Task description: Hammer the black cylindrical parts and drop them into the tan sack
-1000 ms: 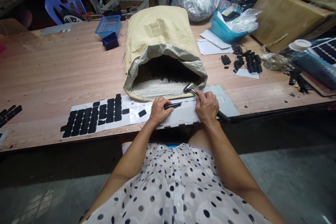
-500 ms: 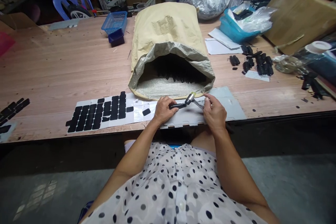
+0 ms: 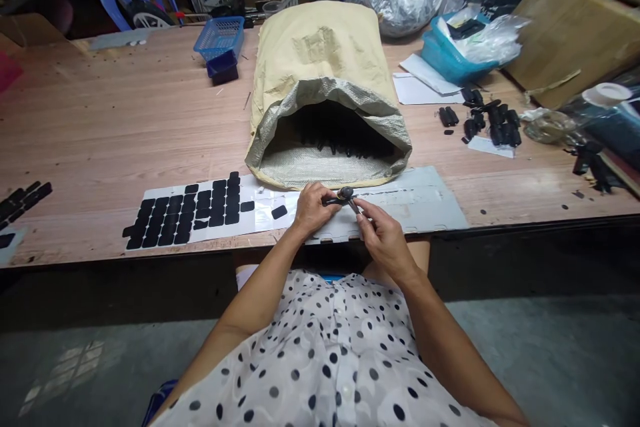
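My left hand (image 3: 314, 208) is closed on a slim black part (image 3: 330, 201), holding it low over the grey board (image 3: 425, 197). In my right hand (image 3: 384, 232) is a small hammer (image 3: 346, 194), gripped by its thin handle with the fingers pinched. Its dark round head sits right over the end of the black part; whether they touch I cannot tell. Just beyond the hands lies a yellow sack (image 3: 320, 40), its mouth open toward me with dark pieces inside. One black pad (image 3: 279, 212) rests left of my left hand.
Rows of black pads (image 3: 170, 220) cover a white sheet on the left. Black parts (image 3: 495, 123) lie in a group at the right, near a turquoise basket (image 3: 447, 57) and a cardboard box (image 3: 575, 33). Blue baskets (image 3: 220, 40) stand behind, left of the sack.
My right hand has moved left and slightly down, bringing the hammer head over the black part. The left hand stays in nearly the same place, still holding the part.
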A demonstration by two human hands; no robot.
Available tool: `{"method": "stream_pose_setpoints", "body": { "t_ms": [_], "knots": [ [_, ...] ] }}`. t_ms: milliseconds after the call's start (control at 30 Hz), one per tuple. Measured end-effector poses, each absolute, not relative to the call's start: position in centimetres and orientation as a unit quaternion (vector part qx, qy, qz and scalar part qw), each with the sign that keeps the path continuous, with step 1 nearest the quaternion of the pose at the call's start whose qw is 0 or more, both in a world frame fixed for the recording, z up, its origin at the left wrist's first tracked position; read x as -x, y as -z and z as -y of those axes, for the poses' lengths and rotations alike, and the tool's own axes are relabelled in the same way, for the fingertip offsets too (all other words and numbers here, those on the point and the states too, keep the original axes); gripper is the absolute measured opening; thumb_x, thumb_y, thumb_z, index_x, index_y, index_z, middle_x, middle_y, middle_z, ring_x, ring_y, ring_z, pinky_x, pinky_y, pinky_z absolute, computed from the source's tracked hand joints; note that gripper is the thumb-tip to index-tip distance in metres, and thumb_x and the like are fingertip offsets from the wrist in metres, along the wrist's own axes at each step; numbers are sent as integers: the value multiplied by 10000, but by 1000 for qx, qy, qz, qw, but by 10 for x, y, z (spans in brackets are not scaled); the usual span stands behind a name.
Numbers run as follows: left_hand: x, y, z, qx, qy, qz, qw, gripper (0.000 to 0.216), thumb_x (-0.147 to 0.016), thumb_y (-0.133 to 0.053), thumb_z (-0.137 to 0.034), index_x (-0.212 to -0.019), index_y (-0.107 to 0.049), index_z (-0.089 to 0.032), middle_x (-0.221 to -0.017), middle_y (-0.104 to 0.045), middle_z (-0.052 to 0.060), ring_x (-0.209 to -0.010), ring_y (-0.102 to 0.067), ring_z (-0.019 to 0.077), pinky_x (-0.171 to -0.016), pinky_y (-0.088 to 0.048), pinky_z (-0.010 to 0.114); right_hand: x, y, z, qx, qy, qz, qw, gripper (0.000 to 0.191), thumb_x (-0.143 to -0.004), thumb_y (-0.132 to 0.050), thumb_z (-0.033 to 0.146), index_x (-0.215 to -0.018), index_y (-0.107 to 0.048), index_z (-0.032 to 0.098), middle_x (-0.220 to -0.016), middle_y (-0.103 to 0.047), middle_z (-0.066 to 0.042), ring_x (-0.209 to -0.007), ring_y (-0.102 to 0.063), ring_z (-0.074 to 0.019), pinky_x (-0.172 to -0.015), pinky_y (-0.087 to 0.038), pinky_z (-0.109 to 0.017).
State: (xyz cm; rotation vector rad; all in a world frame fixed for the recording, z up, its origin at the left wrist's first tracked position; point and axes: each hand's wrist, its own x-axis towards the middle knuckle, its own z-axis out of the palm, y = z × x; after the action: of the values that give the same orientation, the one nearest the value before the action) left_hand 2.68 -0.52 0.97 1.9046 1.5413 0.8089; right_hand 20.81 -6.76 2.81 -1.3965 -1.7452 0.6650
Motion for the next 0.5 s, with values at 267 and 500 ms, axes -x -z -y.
{"method": "stream_pose_setpoints", "body": {
  "t_ms": [267, 500],
  "knots": [
    [-27, -7, 3, -709, -299, -575, 277, 162, -743, -795, -193, -714, -638, -220, -802, -625, -1, -865, -578, 213, -852, -488, 387, -202, -25, 70, 542, -227, 731, 347, 425, -1009, -421, 297, -1354, -670, 289, -983, -730, -72, -918, -688, -216, -866, -572, -365],
    [-29, -10, 5, -700, -309, -579, 281, 149, -727, -803, -153, -746, -672, -221, -836, -659, 6, -899, -597, 221, -886, -496, 404, -207, -29, 68, 563, -193, 714, 369, 427, -1016, -407, 285, -1365, -654, 282, -1074, -727, -82, -1008, -684, -222, -919, -564, -376]
  ]
}}
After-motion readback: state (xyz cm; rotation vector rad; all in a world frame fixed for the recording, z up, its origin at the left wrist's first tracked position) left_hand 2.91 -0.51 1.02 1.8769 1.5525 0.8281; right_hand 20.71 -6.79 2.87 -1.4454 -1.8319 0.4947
